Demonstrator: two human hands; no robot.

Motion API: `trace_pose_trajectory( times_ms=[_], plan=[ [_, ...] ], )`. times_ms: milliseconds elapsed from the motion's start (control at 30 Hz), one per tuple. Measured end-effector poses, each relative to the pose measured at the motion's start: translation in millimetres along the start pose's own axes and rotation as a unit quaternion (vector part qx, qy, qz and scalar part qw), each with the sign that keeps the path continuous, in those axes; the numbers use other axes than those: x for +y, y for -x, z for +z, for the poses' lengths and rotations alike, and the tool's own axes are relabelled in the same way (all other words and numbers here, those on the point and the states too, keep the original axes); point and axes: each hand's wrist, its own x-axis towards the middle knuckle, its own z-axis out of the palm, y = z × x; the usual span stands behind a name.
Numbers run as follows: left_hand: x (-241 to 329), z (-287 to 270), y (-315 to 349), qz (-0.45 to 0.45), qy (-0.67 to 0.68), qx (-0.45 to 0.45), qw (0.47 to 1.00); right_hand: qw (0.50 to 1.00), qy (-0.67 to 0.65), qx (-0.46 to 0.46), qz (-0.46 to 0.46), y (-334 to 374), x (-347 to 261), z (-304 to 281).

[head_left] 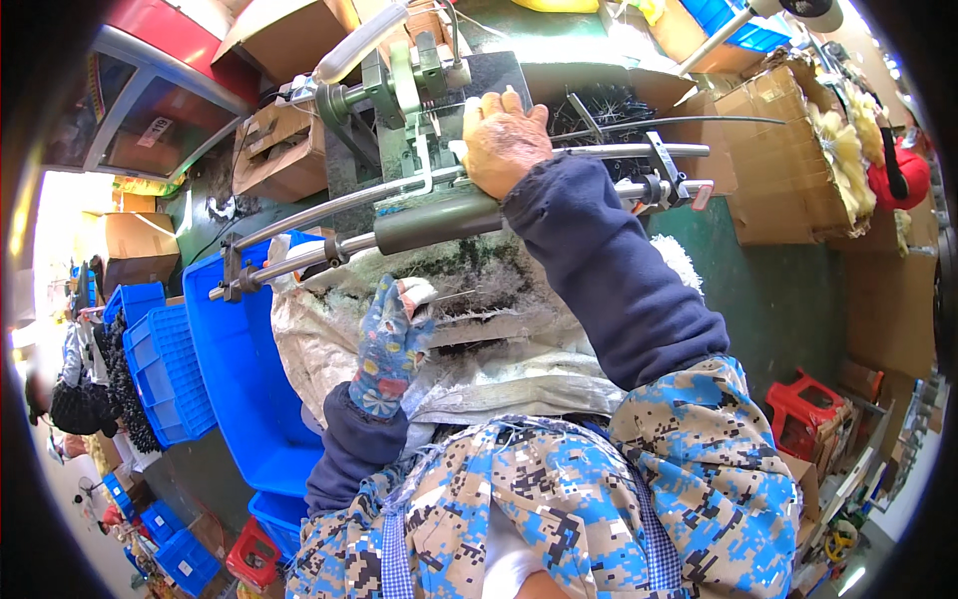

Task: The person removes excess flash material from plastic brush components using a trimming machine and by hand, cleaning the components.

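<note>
My left hand [392, 344], in a blue flowered glove with pale wrapped fingertips, is closed above the whitish cloth [499, 374] over my lap. A thin, wire-like strand [457, 296] sticks out from its fingertips. Bare and palm down, my right hand [506, 143] lies on the dark metal plate of a bench machine [399, 100], its fingers apart and the thumb toward the machine's working part. Between my hands and lap runs a metal bar with a dark grey padded roller [439, 227]. What lies under my right palm is hidden.
Loose thin wires [609, 110] lie right of the machine. A large blue bin [235, 369] stands at my left, with a blue crate [170, 374] beyond it. Cardboard boxes [783, 160] and a red stool [806, 414] are on the right. A long rod [689, 121] juts rightward.
</note>
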Motion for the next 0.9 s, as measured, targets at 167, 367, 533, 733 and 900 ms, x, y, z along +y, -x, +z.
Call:
trace_pose_trajectory(
  times_ms=[167,367,533,733,900],
  plan=[
    [-1,4,19,-0.130,0.045,-0.001,0.991,0.999,-0.029,0.006,-0.028,-9,-34,6],
    [4,-10,5,-0.129,0.041,-0.068,0.988,0.999,0.027,-0.018,-0.022,-3,-7,-2],
    [-20,0,34,-0.024,-0.115,-0.034,0.992,0.999,0.040,-0.004,0.011,-6,40,-30],
    [-9,5,17,0.023,-0.072,0.014,0.997,0.991,0.088,-0.097,-0.003,-28,54,-24],
    [-14,-22,19,-0.179,0.033,0.031,0.983,0.971,0.205,0.121,0.032,-24,112,-43]
  ],
)
